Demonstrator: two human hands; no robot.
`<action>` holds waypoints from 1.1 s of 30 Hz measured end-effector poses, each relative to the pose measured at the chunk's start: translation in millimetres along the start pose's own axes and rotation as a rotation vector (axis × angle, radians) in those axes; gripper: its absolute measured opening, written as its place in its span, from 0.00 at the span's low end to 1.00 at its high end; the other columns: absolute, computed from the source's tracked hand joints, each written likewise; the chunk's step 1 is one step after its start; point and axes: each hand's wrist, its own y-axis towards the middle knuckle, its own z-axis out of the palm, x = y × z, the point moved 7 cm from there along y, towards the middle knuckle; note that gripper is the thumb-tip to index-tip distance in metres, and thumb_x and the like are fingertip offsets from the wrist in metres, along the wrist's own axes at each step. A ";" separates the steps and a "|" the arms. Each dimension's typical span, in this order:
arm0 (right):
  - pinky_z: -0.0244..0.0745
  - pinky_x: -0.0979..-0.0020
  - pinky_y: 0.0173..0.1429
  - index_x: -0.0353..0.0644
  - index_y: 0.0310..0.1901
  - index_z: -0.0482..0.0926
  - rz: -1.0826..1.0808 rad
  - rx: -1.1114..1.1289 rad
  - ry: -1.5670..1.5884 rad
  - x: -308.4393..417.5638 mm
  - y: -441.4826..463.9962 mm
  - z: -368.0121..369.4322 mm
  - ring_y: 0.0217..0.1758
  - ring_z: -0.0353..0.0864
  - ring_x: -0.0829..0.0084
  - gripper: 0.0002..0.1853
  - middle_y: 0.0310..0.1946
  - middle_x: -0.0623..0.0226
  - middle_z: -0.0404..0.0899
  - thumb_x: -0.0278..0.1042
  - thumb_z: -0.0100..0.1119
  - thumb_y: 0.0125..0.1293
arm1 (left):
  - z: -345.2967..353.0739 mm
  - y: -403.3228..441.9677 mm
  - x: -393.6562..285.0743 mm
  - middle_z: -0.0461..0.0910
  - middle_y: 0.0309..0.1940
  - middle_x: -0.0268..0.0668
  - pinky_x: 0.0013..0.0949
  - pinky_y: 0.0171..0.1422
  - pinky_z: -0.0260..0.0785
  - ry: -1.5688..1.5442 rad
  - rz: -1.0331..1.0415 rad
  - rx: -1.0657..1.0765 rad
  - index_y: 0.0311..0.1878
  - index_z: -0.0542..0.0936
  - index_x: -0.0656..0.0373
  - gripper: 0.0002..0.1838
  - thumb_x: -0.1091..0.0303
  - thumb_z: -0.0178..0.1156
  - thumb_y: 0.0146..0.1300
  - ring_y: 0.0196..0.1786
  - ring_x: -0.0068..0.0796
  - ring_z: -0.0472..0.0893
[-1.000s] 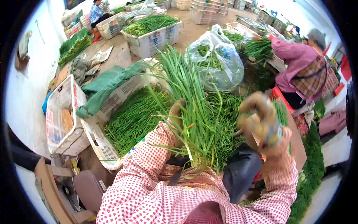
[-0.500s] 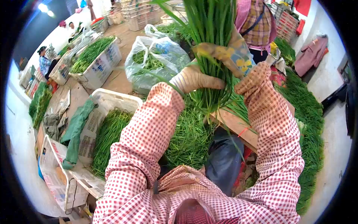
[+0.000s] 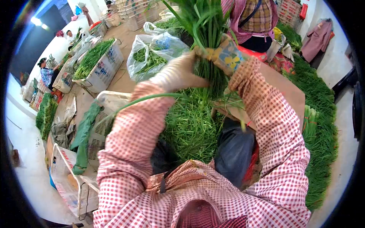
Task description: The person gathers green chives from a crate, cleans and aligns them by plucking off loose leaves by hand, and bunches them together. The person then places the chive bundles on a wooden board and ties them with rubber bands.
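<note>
A thick bunch of long green stalks, like garlic chives (image 3: pixel 207 28), stands upright in front of me. My right hand (image 3: pixel 225 56), in a yellow-and-blue flowered glove, is closed around its right side. My left hand (image 3: pixel 181 72), in a pale glove, is at the bunch's left side, blurred by motion. Its thumb is spread from the other fingers, whose tips are partly hidden. One loose stalk (image 3: pixel 146 98) arcs over my left sleeve. Below the bunch, a heap of loose green leaves (image 3: pixel 192 129) lies between my knees.
A brown board (image 3: pixel 283 81) is at my right, beside a long bank of greens (image 3: pixel 319 140). A clear plastic bag (image 3: pixel 138 70) and white crates (image 3: pixel 104 68) stand ahead-left. One person (image 3: pixel 258 19) is close ahead; another person (image 3: pixel 46 74) sits far left.
My left hand has moved left relative to the bunch, its thumb no longer across the middle. A loose stalk now hangs over my left sleeve. The bunch and my right hand have shifted slightly left.
</note>
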 end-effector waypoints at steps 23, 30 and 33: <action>0.67 0.65 0.62 0.39 0.50 0.74 0.720 -0.012 0.643 11.5 -263.9 189.2 0.57 0.71 0.72 0.29 0.50 0.60 0.75 0.50 0.72 0.54 | 66.9 -212.3 68.7 0.80 0.45 0.41 0.36 0.48 0.76 -1.392 -0.648 -0.003 0.59 0.70 0.62 0.32 0.70 0.64 0.47 0.42 0.34 0.80; 0.74 0.62 0.56 0.43 0.65 0.63 0.780 -0.434 1.348 11.8 -219.7 201.0 0.54 0.75 0.65 0.35 0.56 0.60 0.72 0.54 0.60 0.63 | 62.8 -272.1 48.0 0.74 0.57 0.35 0.36 0.67 0.62 -0.883 -0.554 0.348 0.65 0.67 0.61 0.41 0.72 0.71 0.45 0.59 0.29 0.72; 0.77 0.55 0.55 0.47 0.69 0.60 0.861 -0.583 1.527 -28.2 -243.3 212.6 0.58 0.75 0.60 0.36 0.61 0.58 0.69 0.56 0.58 0.64 | 71.7 -314.3 25.1 0.74 0.58 0.34 0.35 0.68 0.61 -0.904 -0.600 0.445 0.66 0.65 0.61 0.44 0.72 0.75 0.42 0.60 0.28 0.71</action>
